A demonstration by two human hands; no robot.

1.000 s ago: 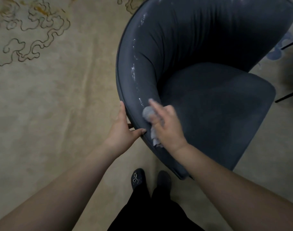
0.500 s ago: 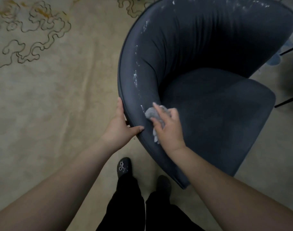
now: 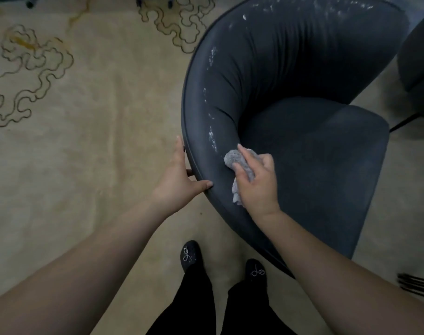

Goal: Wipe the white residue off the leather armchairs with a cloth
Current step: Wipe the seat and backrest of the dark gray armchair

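The left hand (image 3: 176,181) clasps the piped outer rim of the dark blue-grey curved leather armchair (image 3: 310,151): its thumb hooks over the rim onto the padded inner face, while the fingers lie fairly straight along the outside of the shell. The right hand (image 3: 255,182) grips a crumpled pale grey cloth (image 3: 240,163), fingers curled round the wad with the forefinger stretched along its top, and presses it against the inner face of the armchair's side, just beside the left thumb. A loose tail of the cloth hangs below the palm.

The cloth's long axis runs roughly along the rim, its bunched end pointing up the curve toward a streak of white residue (image 3: 212,139) that lies just beyond it. More white flecks (image 3: 212,56) dot the padded edge further up the armchair, and a scatter crosses the top of the backrest. The armchair's seat opens away from the rim the hands are on.

Compared with half a second ago, the right hand sits slightly further up the rim, closer to the residue streak, and the left hand has stayed on the same stretch of rim.

Beneath the armchair lies a beige carpet with outlined cloud scrolls (image 3: 61,141). Two black shoes with glittery bows (image 3: 190,256) stand on it just beside the armchair's near edge. A second dark chair (image 3: 418,56) shows beyond the backrest.
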